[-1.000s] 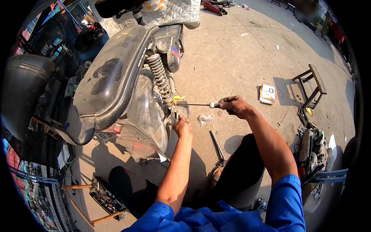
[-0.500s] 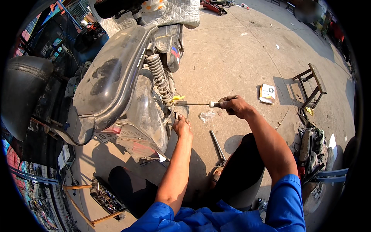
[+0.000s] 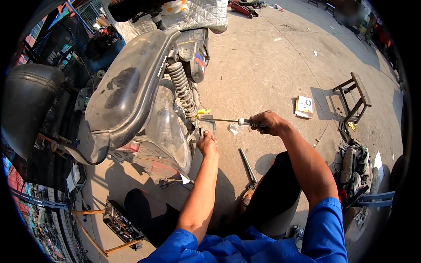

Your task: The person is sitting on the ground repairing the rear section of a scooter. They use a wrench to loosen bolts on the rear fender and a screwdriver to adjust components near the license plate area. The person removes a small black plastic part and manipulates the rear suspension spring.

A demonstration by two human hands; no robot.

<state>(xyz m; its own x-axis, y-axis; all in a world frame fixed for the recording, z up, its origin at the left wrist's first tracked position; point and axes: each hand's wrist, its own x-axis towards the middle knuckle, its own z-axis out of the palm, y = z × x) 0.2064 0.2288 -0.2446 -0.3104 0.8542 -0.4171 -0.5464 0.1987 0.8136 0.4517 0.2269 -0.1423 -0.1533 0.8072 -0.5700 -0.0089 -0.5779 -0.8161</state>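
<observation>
My right hand [image 3: 268, 122] is closed round the handle of a long screwdriver [image 3: 221, 120]. Its thin shaft runs level to the left, and the tip meets the motorcycle [image 3: 125, 94] near the foot of a coil-spring shock absorber [image 3: 181, 85]. Just below the tip, my left hand [image 3: 208, 143] is closed with thumb and fingers pinched by the rear wheel area; whatever it grips is too small to make out. A yellow piece [image 3: 203, 111] shows beside the spring's lower end.
A metal bar-like tool [image 3: 247, 165] lies on the concrete by my foot. A clear plastic bag [image 3: 235, 128] is under the screwdriver. To the right are a small box [image 3: 303, 107] and a low stool [image 3: 360, 92]; lower left, a tray of tools [image 3: 119, 221].
My right hand has turned slightly round the screwdriver handle, and the shaft now tilts a little more. My left hand stays in nearly the same place.
</observation>
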